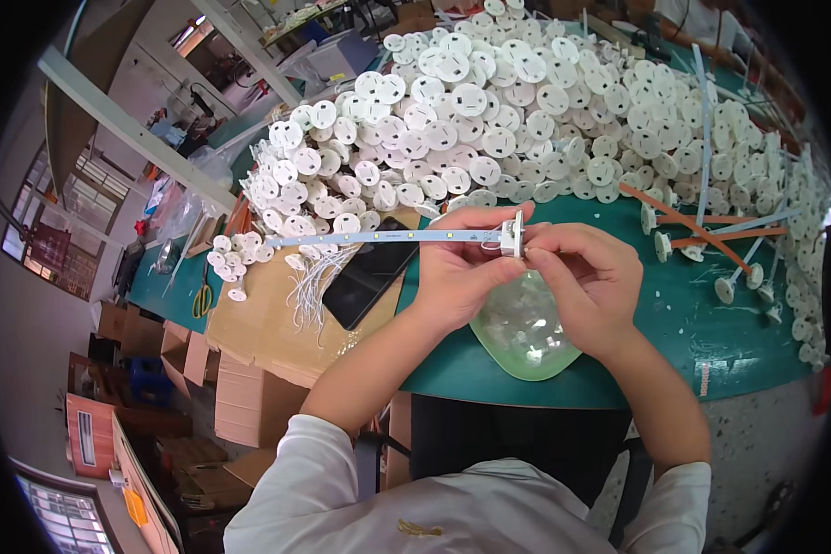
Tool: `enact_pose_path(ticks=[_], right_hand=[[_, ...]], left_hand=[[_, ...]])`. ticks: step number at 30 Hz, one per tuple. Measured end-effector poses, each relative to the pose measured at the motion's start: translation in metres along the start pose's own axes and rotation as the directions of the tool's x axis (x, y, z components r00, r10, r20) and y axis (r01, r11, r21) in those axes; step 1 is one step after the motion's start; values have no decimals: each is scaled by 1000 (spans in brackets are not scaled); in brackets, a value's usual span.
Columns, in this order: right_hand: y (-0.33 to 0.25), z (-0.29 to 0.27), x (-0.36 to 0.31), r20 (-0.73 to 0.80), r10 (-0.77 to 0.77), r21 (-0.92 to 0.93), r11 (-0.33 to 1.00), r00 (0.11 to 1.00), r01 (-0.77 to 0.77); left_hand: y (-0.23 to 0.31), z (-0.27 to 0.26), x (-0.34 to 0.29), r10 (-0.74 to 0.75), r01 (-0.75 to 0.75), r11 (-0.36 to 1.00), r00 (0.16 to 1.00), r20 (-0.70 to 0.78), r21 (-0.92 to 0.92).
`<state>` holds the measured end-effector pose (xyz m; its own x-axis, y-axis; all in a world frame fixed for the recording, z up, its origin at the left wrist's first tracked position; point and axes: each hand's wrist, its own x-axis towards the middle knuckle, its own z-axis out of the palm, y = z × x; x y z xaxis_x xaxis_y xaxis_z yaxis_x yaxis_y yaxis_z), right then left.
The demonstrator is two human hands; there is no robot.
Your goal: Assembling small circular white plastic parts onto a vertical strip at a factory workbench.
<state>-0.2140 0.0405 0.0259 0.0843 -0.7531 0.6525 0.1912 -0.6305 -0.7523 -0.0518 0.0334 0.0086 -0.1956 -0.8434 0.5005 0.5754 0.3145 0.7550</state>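
Observation:
Between my two hands is a round white cap (pixel 511 239) with a thin LED strip (pixel 379 236) sticking out of it to the left. My left hand (pixel 457 268) is closed around the cap and the strip's near end, thumb below and fingers above. The fingertips of my right hand (pixel 586 282) pinch at the cap's right face; whatever small piece they may hold is hidden. White wires loop at the joint of cap and strip. Under my hands, a green-rimmed clear bowl (pixel 531 369) with small shiny bits in it rests on the table.
A big heap of white round caps (pixel 471 100) covers the far side of the green table (pixel 674 342). Left of my hands lie a black phone (pixel 369 286), white wires (pixel 312 291) and cardboard (pixel 258 314). Scissors (pixel 202 297) lie farther left. Orange and white strips (pixel 702 231) with caps lie right.

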Motion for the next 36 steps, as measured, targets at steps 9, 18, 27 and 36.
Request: enact_pose_path(ticks=[9,18,27,36], right_hand=[[15,4,-11,-19,38,-186,982,999,-41],[32,-24,6,44,126,-288,952,991,-108],[-3,0,3,321,61,-439,894,945,92],[2,10,5,515,44,-454,861,856,229]], left_hand=[[5,-8,1,-79,109,937,991,-105,333],[192,-92,36,-255,459,332,885,-390,824],[342,-242,-6,121,829,55,548,-828,557],[331,-294,-25,76,815,-413,477,-876,408]])
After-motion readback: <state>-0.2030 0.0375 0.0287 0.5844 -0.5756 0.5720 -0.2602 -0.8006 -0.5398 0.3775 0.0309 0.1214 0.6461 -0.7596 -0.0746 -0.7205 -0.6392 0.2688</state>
